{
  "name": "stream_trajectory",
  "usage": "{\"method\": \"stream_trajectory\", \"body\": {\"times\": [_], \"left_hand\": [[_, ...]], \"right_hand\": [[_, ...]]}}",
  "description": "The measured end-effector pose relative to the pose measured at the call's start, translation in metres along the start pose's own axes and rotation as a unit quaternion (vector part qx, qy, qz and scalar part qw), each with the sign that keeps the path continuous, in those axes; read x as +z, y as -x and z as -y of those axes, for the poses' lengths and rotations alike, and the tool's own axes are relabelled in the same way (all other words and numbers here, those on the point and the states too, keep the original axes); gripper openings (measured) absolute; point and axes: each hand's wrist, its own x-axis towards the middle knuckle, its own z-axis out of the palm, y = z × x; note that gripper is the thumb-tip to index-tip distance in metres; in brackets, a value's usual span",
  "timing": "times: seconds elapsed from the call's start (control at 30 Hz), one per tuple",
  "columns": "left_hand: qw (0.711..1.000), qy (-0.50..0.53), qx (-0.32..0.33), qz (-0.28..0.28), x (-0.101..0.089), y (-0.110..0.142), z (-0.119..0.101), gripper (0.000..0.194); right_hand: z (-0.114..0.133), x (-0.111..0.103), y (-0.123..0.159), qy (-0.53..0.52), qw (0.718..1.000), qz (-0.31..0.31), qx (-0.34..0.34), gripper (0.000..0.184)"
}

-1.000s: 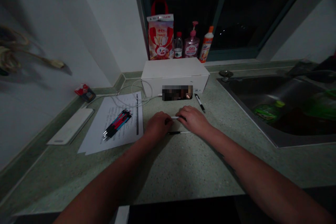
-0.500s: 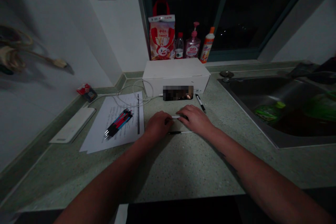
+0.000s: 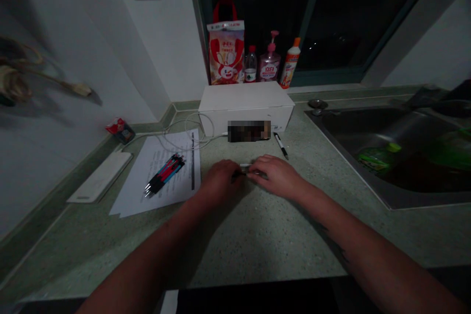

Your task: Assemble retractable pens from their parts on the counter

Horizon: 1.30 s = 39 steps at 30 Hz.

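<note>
1. Head view: a speckled, stone-like green surface (image 3: 257, 240) runs from its front edge back to a raised border along the wall, with a smooth steel sink (image 3: 415, 199) set in toward its right edge.
2. Slim pen piece (image 3: 239, 174): narrow, straight and dark at its left end, it is between the two hands, around the middle of the surface, well back from the front edge. Whether it is one part or two is hidden by the fingers.
3. White tube (image 3: 246, 165): short and smooth, just beyond that piece, between the fingertips; I cannot tell whether it is held or lies on the surface.
4. Left hand (image 3: 221, 179): back upward, fingers curled, gripping the slim pen piece's dark end. The forearm slants in across the front edge from the left.
5. Right hand (image 3: 277, 176): back upward, knuckles bent, thumb and fingers pinched on the piece's other end, close to the left fingertips. The forearm slants in from the right front corner.
6. Beyond, toward the back edge, stands a matte white box (image 3: 246, 95) with crisp corners; a black-and-white pen (image 3: 281, 145) lies near its right front corner.
7. Toward the left edge, glossy slim pens (image 3: 165, 175) lie bunched on flat printed sheets (image 3: 187, 157).
</note>
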Motion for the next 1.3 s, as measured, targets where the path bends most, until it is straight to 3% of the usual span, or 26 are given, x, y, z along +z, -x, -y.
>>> {"method": "stream_trajectory", "body": {"times": [0.13, 0.3, 0.5, 0.83, 1.3], "left_hand": [[1.0, 0.006, -0.001, -0.003, -0.005, -0.003, 0.004, 0.017], [1.0, -0.011, -0.002, -0.009, -0.013, -0.005, 0.015, 0.026], [0.997, 0.027, -0.039, -0.065, -0.013, -0.004, 0.018, 0.018], [0.998, 0.048, -0.025, -0.029, -0.007, -0.004, 0.009, 0.015], [0.999, 0.037, -0.007, -0.036, -0.006, -0.004, 0.01, 0.019]], "right_hand": [[-0.003, 0.0, 0.0, 0.015, 1.0, 0.008, -0.002, 0.012], [-0.014, -0.006, 0.001, 0.052, 0.997, -0.035, 0.05, 0.015], [-0.014, -0.004, 0.002, 0.015, 0.996, -0.057, 0.071, 0.015], [-0.009, -0.001, 0.0, -0.019, 0.998, -0.022, 0.047, 0.013], [-0.009, 0.002, -0.001, -0.103, 0.991, -0.064, 0.055, 0.012]]}}
